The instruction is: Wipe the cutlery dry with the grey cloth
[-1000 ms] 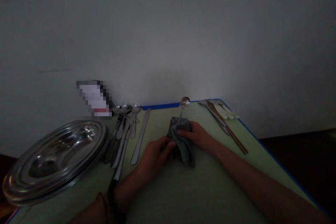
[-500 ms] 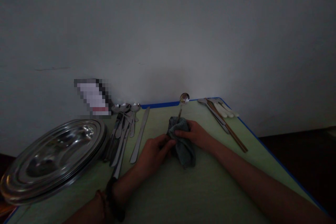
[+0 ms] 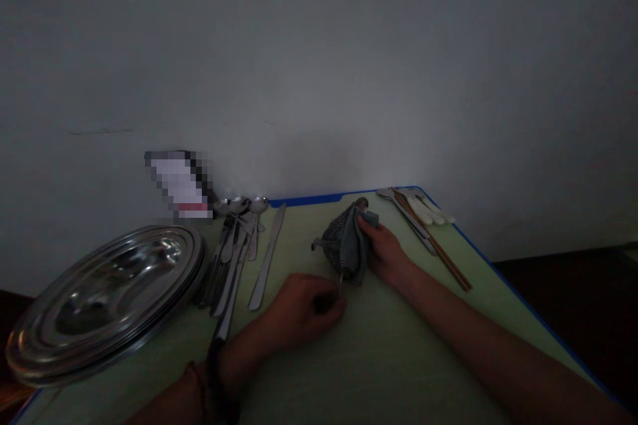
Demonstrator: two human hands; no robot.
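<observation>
My left hand [image 3: 304,311] is closed in a pinch on the handle end of a metal spoon [image 3: 341,277], near the middle of the pale green table [image 3: 379,358]. My right hand [image 3: 383,249] is closed on a grey cloth [image 3: 343,242], which is wrapped over the spoon's bowl end. Only a short stretch of the handle shows between the cloth and my left fingers, and a bit of the bowl peeks out at the cloth's far edge.
Stacked steel plates [image 3: 107,295] sit at the left edge. Several spoons [image 3: 234,239] and a table knife [image 3: 266,257] lie beside them. Chopsticks [image 3: 431,239] and white spoons [image 3: 423,207] lie at the far right. A wall stands right behind the table.
My right hand slid the cloth away from me along the spoon, covering the bowl. My left hand pulled back toward me, still holding the handle end.
</observation>
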